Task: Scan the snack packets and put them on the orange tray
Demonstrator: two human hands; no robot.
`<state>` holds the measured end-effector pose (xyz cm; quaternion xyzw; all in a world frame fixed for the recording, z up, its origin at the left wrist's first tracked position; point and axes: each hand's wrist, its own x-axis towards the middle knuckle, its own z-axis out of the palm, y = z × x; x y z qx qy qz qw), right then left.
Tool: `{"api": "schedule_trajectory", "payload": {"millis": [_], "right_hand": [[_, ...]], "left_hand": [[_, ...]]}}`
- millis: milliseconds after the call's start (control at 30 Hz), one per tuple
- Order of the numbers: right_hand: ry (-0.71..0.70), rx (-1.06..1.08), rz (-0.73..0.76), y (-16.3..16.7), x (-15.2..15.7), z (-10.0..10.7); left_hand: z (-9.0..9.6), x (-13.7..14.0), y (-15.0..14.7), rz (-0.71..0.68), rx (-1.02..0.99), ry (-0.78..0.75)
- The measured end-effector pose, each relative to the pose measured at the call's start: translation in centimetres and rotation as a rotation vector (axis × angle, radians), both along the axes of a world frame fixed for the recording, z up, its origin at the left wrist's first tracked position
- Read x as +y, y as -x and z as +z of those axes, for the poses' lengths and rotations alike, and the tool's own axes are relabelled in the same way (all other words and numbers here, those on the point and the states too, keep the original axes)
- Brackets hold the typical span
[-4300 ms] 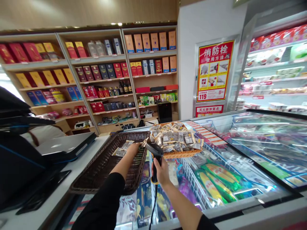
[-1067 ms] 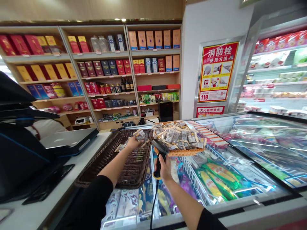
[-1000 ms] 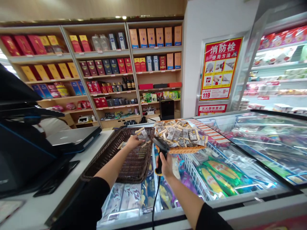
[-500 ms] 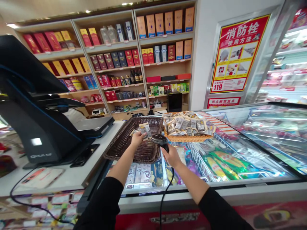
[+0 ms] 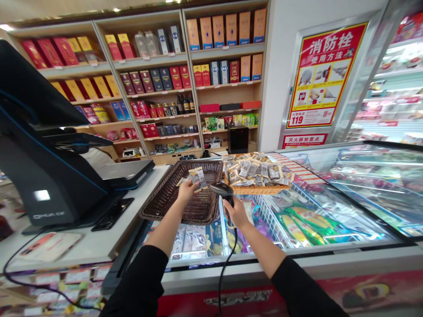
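Observation:
My left hand (image 5: 187, 190) pinches a small snack packet (image 5: 197, 177) with clear and tan wrapping, held over the dark brown wicker basket (image 5: 155, 207). Part of another packet shows just behind my fingers. In my right hand (image 5: 238, 213) is a black handheld barcode scanner (image 5: 222, 189), its head turned left toward the packet; the two are a short way apart. The scanner's black cable (image 5: 228, 264) hangs down past the front of the freezer. Right of the dark basket, an orange-tan wicker basket (image 5: 261, 190) is heaped with similar packets (image 5: 253, 169).
Both baskets rest on a glass-topped chest freezer (image 5: 330, 198) holding bagged frozen goods. At left, a black checkout terminal with scale (image 5: 59, 176) stands on a white counter (image 5: 109, 242), near a phone (image 5: 112, 214). Shelves of boxed bottles (image 5: 155, 81) line the back wall.
The view has shifted slightly. Both hands stay in nearly the same place, the packet and the scanner still held close to each other over the dark basket.

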<state>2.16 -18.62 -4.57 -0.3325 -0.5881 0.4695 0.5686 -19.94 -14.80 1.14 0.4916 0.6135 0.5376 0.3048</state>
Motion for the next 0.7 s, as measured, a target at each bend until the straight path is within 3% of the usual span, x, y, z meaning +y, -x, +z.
{"api": "schedule_trajectory", "payload": {"millis": [67, 167, 267, 367, 533, 700], "right_hand": [[0.022, 0.136, -0.023, -0.3, 0.5, 0.2], [0.031, 0.408, -0.192, -1.3, 1.6, 0.6], [0.041, 0.627, -0.356, -2.4, 2.8, 1.1], [0.032, 0.789, -0.483, -3.6, 3.5, 1.7], [0.000, 0.911, -0.663, -5.2, 4.3, 1.9], [0.016, 0.863, -0.763, -5.8, 5.2, 1.1]], "left_hand": [[0.3, 0.2, 0.1, 0.005, 0.114, -0.075], [1.8, 0.8, -1.3, -0.037, 0.219, -0.198], [3.7, 2.0, -5.8, -0.126, 0.244, -0.232], [4.9, 3.5, -12.4, -0.246, 0.307, -0.220], [5.2, 5.6, -21.6, -0.304, 0.579, -0.160], [4.7, 6.5, -24.3, -0.225, 0.998, -0.224]]}}
